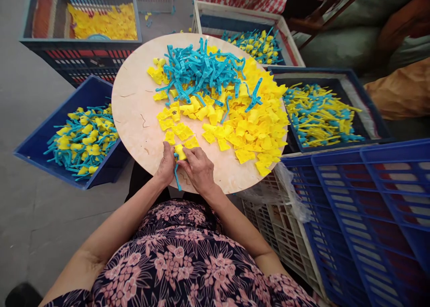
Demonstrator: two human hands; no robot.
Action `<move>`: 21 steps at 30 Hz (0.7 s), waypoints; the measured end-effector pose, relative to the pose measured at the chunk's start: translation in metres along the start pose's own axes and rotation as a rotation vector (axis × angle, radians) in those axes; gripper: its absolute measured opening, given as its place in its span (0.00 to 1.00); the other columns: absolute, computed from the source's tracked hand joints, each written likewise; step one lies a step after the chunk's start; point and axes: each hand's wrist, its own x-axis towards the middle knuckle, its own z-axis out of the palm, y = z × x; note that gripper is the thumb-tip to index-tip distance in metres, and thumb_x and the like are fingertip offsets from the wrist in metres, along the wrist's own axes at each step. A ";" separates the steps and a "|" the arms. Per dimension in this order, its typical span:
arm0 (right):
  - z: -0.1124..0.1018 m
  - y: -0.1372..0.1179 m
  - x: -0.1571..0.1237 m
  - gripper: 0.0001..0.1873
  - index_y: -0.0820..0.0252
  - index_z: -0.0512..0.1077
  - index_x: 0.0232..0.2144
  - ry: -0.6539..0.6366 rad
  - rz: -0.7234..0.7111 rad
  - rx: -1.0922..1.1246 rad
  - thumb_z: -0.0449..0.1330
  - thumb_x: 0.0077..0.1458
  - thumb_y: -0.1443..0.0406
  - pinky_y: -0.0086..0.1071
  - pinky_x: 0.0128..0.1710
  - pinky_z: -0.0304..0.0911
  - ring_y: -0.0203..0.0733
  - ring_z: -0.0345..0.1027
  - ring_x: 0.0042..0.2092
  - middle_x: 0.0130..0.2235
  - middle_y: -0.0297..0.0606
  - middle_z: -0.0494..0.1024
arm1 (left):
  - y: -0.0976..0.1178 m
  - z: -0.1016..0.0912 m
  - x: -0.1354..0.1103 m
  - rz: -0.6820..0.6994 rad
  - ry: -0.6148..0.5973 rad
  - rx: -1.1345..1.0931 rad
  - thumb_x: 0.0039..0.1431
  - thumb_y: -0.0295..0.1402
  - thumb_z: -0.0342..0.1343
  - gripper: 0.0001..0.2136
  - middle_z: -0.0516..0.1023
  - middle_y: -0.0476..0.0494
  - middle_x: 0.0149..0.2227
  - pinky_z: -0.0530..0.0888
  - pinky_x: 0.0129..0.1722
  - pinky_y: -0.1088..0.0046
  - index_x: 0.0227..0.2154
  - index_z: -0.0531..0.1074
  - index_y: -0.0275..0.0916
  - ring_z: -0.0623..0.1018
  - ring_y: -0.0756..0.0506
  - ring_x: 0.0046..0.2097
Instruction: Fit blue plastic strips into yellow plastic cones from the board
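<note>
At the near edge of a round table [129, 90], my two hands meet over one small piece. A yellow plastic part [180, 152] sits between them, with a blue plastic strip [177, 177] hanging down below it. My left hand [166, 163] grips the blue strip near its upper end. My right hand [199, 166] pinches the yellow part with thumb and fingers. Several loose yellow pieces [181, 130] lie just beyond my fingers. Farther back is a heap of blue strips [204, 70], and a large pile of yellow pieces [255, 123] covers the right side.
A blue bin [30, 151] with joined blue-yellow pieces stands at left. Behind are a dark crate [83, 45] of yellow pieces and a white-rimmed crate [242, 12]. A dark crate [361, 87] is at right, with blue slatted crates [366, 199] nearer me.
</note>
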 end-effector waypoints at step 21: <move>0.010 0.019 0.000 0.18 0.61 0.69 0.56 0.087 -0.236 0.016 0.50 0.66 0.67 0.36 0.44 0.69 0.46 0.68 0.45 0.41 0.46 0.75 | 0.015 0.011 -0.006 -0.148 0.032 -0.042 0.59 0.63 0.36 0.36 0.81 0.36 0.38 0.77 0.42 0.68 0.44 0.75 0.35 0.80 0.40 0.46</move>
